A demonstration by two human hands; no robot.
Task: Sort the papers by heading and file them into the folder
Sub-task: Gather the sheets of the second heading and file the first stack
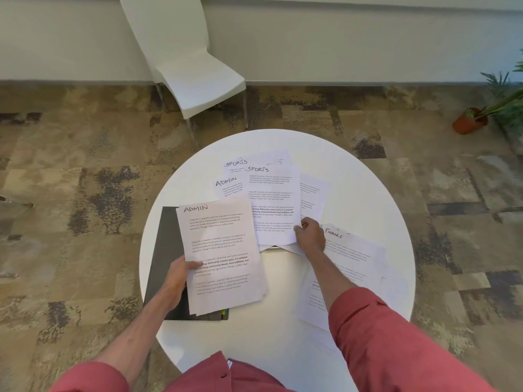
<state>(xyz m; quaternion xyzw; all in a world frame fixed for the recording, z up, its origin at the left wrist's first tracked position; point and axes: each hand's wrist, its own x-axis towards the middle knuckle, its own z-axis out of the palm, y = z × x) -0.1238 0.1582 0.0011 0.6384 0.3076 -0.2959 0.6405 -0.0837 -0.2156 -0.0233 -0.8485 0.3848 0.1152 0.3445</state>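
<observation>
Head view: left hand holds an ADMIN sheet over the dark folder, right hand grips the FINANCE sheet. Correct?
Not quite. In the head view the right hand grips the corner of a SPORTS sheet; the FINANCE sheet lies beside it. The left hand does hold an ADMIN sheet over the dark folder.

**Around the tabletop**

We see a round white tabletop (pixel 368 193) under the fingers (pixel 305 222). Well beyond them a white chair (pixel 203 77) stands on patterned brown carpet (pixel 85 165) by the wall (pixel 339 38); far to their right, a potted plant (pixel 469 123).
</observation>
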